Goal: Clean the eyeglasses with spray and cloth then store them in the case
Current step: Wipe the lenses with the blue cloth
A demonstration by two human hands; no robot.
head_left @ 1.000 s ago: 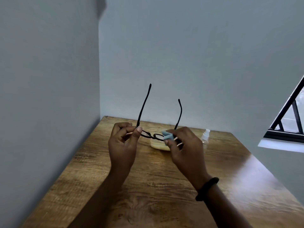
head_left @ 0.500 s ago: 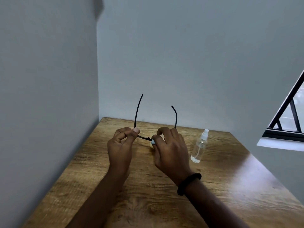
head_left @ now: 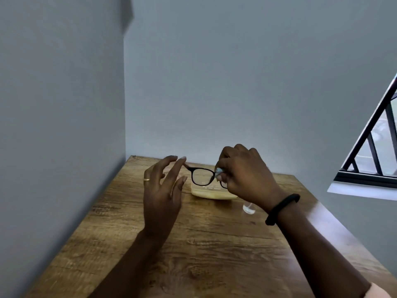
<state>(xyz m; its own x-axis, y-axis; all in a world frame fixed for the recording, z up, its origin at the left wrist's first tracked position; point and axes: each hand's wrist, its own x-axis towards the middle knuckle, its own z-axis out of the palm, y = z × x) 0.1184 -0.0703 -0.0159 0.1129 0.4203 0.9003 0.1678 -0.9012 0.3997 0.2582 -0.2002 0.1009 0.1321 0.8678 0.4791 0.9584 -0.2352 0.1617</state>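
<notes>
On the brown wood-grain surface (head_left: 214, 244), set into a corner of grey walls, both bare hands are raised above the far middle. The right hand (head_left: 247, 177) grips the black-framed eyeglasses (head_left: 203, 176) at their right side, its fingers (head_left: 222, 166) curled closed around the frame together with a small light-blue cleaning cloth (head_left: 218, 171), of which only a bunched bit shows between thumb and fingers. The right lens is hidden behind this hand; the left lens faces the camera, clear and upright. A black band (head_left: 282, 208) circles the right wrist.

The left hand (head_left: 163, 190) is open, its fingers (head_left: 173, 171) spread and loosely extended, palm turned to the right. One fingertip lies at the left hinge end of the frame; whether it truly touches cannot be told. A thin gold ring (head_left: 147, 180) sits on one finger of this hand.

Below and just behind the eyeglasses lies a pale yellow oval case (head_left: 211, 193) on the surface, toward the far edge. Just to its right, near the right wrist, the base of a clear plastic spray bottle (head_left: 248, 208) shows; the rest is hidden behind the hand. At the far right a dark-framed window with black bars (head_left: 373, 151) cuts into the wall.
</notes>
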